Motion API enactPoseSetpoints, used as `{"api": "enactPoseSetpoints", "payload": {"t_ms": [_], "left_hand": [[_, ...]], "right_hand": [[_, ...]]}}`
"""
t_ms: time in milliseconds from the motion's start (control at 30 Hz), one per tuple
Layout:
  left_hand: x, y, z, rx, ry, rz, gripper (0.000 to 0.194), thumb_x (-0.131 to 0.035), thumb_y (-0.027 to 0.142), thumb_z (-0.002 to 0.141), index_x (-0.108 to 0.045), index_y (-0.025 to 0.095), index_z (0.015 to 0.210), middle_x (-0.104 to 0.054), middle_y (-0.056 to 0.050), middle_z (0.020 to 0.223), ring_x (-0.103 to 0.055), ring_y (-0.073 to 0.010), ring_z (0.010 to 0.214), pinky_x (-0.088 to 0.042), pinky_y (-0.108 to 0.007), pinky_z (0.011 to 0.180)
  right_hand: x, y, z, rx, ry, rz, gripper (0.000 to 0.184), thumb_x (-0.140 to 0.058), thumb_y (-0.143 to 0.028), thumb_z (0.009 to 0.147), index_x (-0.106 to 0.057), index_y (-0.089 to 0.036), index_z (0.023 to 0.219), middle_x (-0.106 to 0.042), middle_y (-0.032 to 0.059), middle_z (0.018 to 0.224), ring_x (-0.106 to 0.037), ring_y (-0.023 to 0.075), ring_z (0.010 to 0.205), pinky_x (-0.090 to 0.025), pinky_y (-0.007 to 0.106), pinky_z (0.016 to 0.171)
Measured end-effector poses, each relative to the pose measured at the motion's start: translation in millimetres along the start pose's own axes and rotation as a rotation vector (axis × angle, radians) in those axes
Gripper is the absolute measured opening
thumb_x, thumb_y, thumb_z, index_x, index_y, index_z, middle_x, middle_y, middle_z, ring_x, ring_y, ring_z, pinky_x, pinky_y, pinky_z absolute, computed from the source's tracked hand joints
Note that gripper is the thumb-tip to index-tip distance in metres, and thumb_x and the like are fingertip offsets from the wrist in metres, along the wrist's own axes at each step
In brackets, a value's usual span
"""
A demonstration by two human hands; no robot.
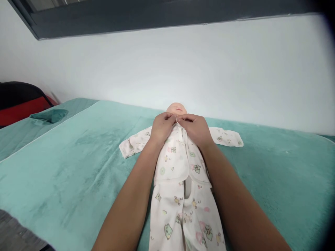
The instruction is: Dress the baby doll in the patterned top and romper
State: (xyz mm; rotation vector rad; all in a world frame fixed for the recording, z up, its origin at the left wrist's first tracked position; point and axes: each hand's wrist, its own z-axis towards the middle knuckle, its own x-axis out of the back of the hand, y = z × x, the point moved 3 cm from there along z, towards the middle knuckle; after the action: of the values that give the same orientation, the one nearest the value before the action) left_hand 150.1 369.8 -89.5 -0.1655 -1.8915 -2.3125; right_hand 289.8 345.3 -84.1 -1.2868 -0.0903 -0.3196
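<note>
A baby doll [177, 108] lies on its back, its head toward the wall. It wears a white baby jacket [172, 164] printed with small animals, and matching trousers [167, 216]. At the doll's neck, my left hand [163, 125] pinches one side of the jacket's collar. Close beside it, my right hand [195, 127] pinches the other side, the fingertips of both hands nearly meeting. Both jacket sleeves stretch out sideways. Below the chest the jacket's front edges overlap, then part near the hem. The exact fastening between my fingers is too small to make out.
A teal blanket [78, 167] covers the bed under the doll. Behind it rises a white wall [183, 69] with a dark window frame [131, 17]. At the far left are a black and red object [23, 104] and a bunched teal cloth [49, 115].
</note>
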Motion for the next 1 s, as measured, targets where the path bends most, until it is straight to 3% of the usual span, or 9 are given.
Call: {"api": "enactPoseSetpoints", "payload": {"t_ms": [233,367,533,800,1000], "left_hand": [[-0.7,-1.2,-1.6,0.070,-0.029,-0.168,0.010,-0.067,0.025,0.075,-0.070,0.017,0.079,-0.072,-0.004,0.083,-0.064,-0.0158,0.077,-0.048,-0.028,0.074],[-0.3,-1.3,-1.7,0.114,-0.035,-0.202,0.013,-0.067,0.020,0.073,-0.070,0.017,0.085,-0.072,-0.005,0.084,-0.063,-0.0149,0.076,-0.048,-0.027,0.072],[-2.2,-0.8,-0.7,0.083,-0.043,-0.119,0.012,-0.066,0.024,0.077,-0.070,0.017,0.085,-0.072,-0.005,0.084,-0.061,-0.0147,0.072,-0.046,-0.027,0.069],[-0.4,3.1,-2.4,0.010,0.008,0.039,0.020,-0.063,0.015,0.075,-0.072,0.018,0.093,-0.072,-0.004,0.096,-0.063,-0.0152,0.081,-0.046,-0.026,0.073],[-1.9,4.2,-1.8,-0.018,-0.041,0.008,0.010,-0.065,0.025,0.079,-0.073,0.019,0.081,-0.074,-0.004,0.089,-0.064,-0.0168,0.083,-0.047,-0.028,0.077]], "right_hand": [[1.0,-4.5,-1.3,0.095,-0.089,-0.121,0.015,-0.063,-0.029,0.085,-0.078,-0.025,0.083,-0.072,0.0022,0.110,-0.065,0.0196,0.104,-0.046,0.036,0.094],[5.6,1.4,-0.6,0.064,-0.117,-0.034,0.016,-0.067,-0.035,0.082,-0.078,-0.025,0.079,-0.073,0.0021,0.110,-0.064,0.0204,0.105,-0.045,0.037,0.097],[8.1,19.1,4.4,-0.091,-0.040,0.186,0.022,-0.071,-0.040,0.077,-0.076,-0.019,0.079,-0.075,0.0039,0.089,-0.064,0.0191,0.085,-0.048,0.033,0.081],[6.9,15.2,5.4,-0.054,0.065,0.127,0.018,-0.069,-0.032,0.075,-0.073,-0.018,0.084,-0.072,0.0025,0.084,-0.061,0.0158,0.078,-0.047,0.032,0.079],[4.1,13.2,5.1,-0.039,0.107,0.114,0.016,-0.067,-0.028,0.075,-0.071,-0.018,0.087,-0.073,0.0026,0.083,-0.064,0.0170,0.078,-0.049,0.033,0.080]]}}
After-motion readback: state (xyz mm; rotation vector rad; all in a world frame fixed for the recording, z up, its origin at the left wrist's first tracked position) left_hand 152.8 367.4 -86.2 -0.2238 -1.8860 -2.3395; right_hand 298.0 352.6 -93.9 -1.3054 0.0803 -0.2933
